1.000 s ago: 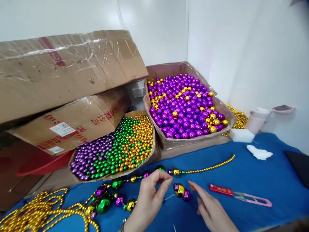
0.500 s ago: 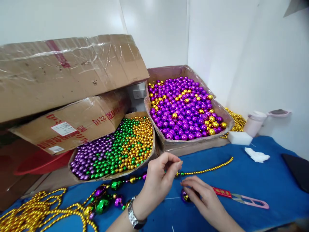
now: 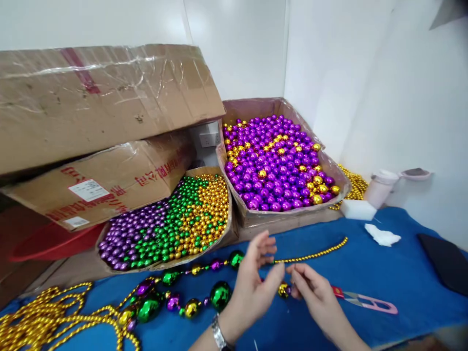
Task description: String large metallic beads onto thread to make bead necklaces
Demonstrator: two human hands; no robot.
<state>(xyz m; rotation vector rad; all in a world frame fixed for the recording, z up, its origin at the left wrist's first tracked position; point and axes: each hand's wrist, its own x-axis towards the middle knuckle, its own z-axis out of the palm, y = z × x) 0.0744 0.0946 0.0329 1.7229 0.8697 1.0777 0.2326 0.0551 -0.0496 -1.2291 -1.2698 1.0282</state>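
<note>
My left hand [image 3: 258, 280] is raised over the blue cloth with its fingers apart and holds nothing that I can see. Close beside it, the thumb and fingers of my right hand [image 3: 312, 292] are pinched together; what is between them is too small to make out. A shiny gold bead [image 3: 282, 291] shows beside the right fingers. Behind and left of my hands lies a strand of large beads, with a green bead [image 3: 220, 295], a gold bead [image 3: 192, 308] and a purple bead [image 3: 173, 302]. A string of small gold beads [image 3: 314, 255] stretches off to the right.
Pink-handled thread snips [image 3: 375, 303] lie right of my right hand. Behind stand a box of purple and gold beads [image 3: 278, 165] and a box of smaller mixed beads [image 3: 175, 222]. Coiled gold bead strings [image 3: 44, 317] lie at left. A white block [image 3: 358, 209] and dark pad [image 3: 442, 261] sit at right.
My left hand has gone from a pinch to spread fingers and shifted slightly right and down. My right hand remains pinched, its fingertips a little higher. The camera view has shifted slightly.
</note>
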